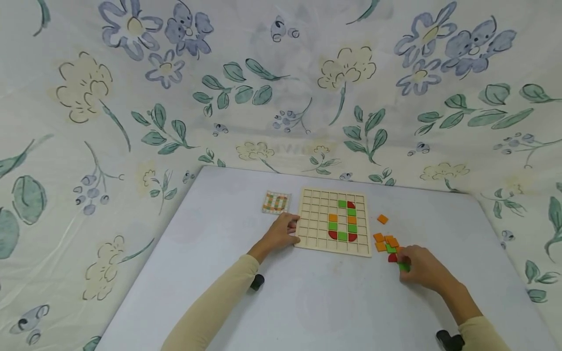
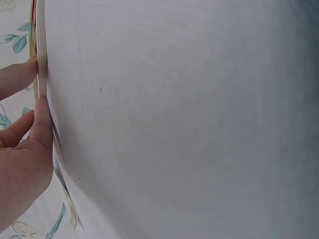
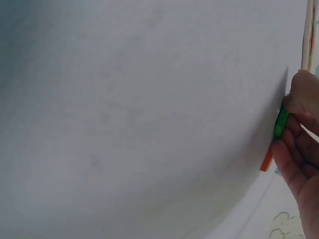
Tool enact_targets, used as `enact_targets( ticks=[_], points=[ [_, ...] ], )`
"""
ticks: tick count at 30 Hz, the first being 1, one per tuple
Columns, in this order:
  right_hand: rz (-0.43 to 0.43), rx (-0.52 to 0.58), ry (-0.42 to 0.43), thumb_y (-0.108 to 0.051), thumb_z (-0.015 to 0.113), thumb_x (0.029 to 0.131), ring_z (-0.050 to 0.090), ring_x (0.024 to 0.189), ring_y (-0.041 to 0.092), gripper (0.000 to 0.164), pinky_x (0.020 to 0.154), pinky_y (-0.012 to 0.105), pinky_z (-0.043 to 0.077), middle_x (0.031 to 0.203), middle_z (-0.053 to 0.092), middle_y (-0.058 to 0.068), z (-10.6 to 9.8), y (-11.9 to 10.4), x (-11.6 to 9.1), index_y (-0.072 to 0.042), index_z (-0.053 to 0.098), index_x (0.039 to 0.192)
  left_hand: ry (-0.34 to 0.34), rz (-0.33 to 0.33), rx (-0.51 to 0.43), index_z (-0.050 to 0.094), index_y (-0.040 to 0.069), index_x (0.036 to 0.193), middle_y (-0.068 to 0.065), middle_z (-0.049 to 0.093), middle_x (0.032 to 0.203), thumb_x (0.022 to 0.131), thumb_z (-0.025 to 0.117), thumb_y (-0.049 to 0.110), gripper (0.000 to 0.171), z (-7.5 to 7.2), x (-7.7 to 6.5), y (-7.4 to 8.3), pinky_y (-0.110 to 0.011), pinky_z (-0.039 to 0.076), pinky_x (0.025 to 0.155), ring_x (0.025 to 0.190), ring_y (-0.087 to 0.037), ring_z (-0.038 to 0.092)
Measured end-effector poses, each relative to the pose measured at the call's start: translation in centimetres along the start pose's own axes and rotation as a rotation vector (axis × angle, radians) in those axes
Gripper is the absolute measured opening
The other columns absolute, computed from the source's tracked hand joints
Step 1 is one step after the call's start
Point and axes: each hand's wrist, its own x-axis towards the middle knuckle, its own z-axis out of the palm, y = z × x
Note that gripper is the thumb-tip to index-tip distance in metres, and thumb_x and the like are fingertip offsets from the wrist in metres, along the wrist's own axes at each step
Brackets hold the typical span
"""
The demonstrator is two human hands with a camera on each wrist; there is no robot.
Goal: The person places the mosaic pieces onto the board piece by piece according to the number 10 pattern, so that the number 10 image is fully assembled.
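Observation:
My left hand (image 1: 279, 232) rests at the left edge of a square wooden grid board (image 1: 313, 217), its thumb and fingers spread along that edge. Coloured tiles sit in the board's right half: green squares (image 1: 342, 236), orange squares (image 1: 333, 218) and red rounded pieces (image 1: 333, 235). To the right of the board, my right hand (image 1: 423, 267) pinches a green tile (image 3: 281, 123) between thumb and fingers, close over the table. An orange tile (image 3: 267, 160) shows right beside the fingertips. My fingers partly cover the loose pieces, among them a red rounded one (image 1: 392, 258).
A small checked pattern card (image 1: 276, 203) lies left of the board near the back. Several loose orange tiles (image 1: 380, 246) lie between board and right hand, with a single orange tile (image 1: 383, 219) farther back. A flowered cloth (image 1: 290, 126) hangs behind the white table (image 1: 307, 302).

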Motion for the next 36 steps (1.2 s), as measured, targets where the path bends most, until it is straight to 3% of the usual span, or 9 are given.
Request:
enact_targets(
  ticks=[6, 9, 13, 20, 27, 31, 36],
  points=[
    [-0.016, 0.006, 0.051, -0.004, 0.075, 0.067, 0.047, 0.072, 0.015, 0.022, 0.059, 0.027, 0.047, 0.074, 0.052, -0.004, -0.3, -0.3, 0.9, -0.010, 0.060, 0.082, 0.001, 0.001, -0.007, 0.049, -0.006, 0.134, -0.017, 0.046, 0.127, 0.077, 0.077, -0.007, 0.064, 0.1, 0.1, -0.1, -0.022, 0.053, 0.092, 0.109, -0.026, 0.053],
    [-0.021, 0.014, 0.095, -0.006, 0.077, 0.067, 0.049, 0.073, 0.016, 0.023, 0.062, 0.030, 0.049, 0.077, 0.056, -0.002, -0.7, -1.2, 2.3, -0.007, 0.063, 0.085, 0.002, -0.007, -0.015, 0.050, -0.006, 0.134, -0.017, 0.046, 0.127, 0.077, 0.077, -0.008, 0.063, 0.0, 0.0, -0.1, -0.022, 0.053, 0.092, 0.110, -0.026, 0.053],
    [0.000, 0.060, 0.110, -0.010, 0.079, 0.069, 0.053, 0.077, 0.020, 0.027, 0.068, 0.034, 0.054, 0.082, 0.060, 0.002, -1.5, -2.9, 5.3, -0.004, 0.065, 0.091, 0.004, -0.005, -0.017, 0.049, -0.006, 0.134, -0.017, 0.045, 0.129, 0.077, 0.077, -0.008, 0.064, -0.1, 0.0, -0.1, -0.023, 0.053, 0.092, 0.110, -0.027, 0.053],
    [0.014, 0.114, 0.044, -0.010, 0.078, 0.075, 0.053, 0.082, 0.024, 0.027, 0.075, 0.035, 0.054, 0.088, 0.062, 0.006, -2.3, -5.3, 11.7, -0.001, 0.066, 0.097, -0.017, -0.017, -0.003, 0.048, -0.004, 0.136, -0.015, 0.045, 0.129, 0.079, 0.076, -0.006, 0.064, 0.0, 0.0, 0.0, -0.020, 0.052, 0.092, 0.111, -0.025, 0.053],
    [-0.109, 0.138, 0.047, -0.007, 0.078, 0.072, 0.055, 0.081, 0.023, 0.029, 0.073, 0.036, 0.054, 0.090, 0.063, 0.008, -1.2, -7.0, 17.2, 0.001, 0.067, 0.098, -0.011, -0.038, -0.029, 0.048, -0.004, 0.136, -0.015, 0.044, 0.127, 0.079, 0.076, -0.007, 0.064, -0.1, -0.2, 0.2, -0.022, 0.052, 0.094, 0.112, -0.025, 0.052],
    [-0.170, 0.146, 0.035, -0.006, 0.077, 0.074, 0.057, 0.081, 0.022, 0.027, 0.074, 0.038, 0.055, 0.093, 0.065, 0.009, -0.1, -7.5, 18.6, 0.002, 0.068, 0.099, -0.006, -0.017, -0.027, 0.049, -0.006, 0.135, -0.015, 0.045, 0.125, 0.078, 0.076, -0.007, 0.063, 0.0, -0.1, 0.2, -0.021, 0.052, 0.093, 0.110, -0.026, 0.053],
    [-0.179, 0.141, 0.006, -0.007, 0.073, 0.077, 0.056, 0.084, 0.023, 0.024, 0.078, 0.040, 0.055, 0.095, 0.065, 0.009, 0.9, -8.0, 19.3, 0.001, 0.068, 0.100, 0.002, -0.011, -0.005, 0.050, -0.005, 0.134, -0.015, 0.047, 0.123, 0.077, 0.077, -0.006, 0.063, 0.1, 0.0, 0.1, -0.021, 0.053, 0.091, 0.109, -0.024, 0.054]
  ],
)
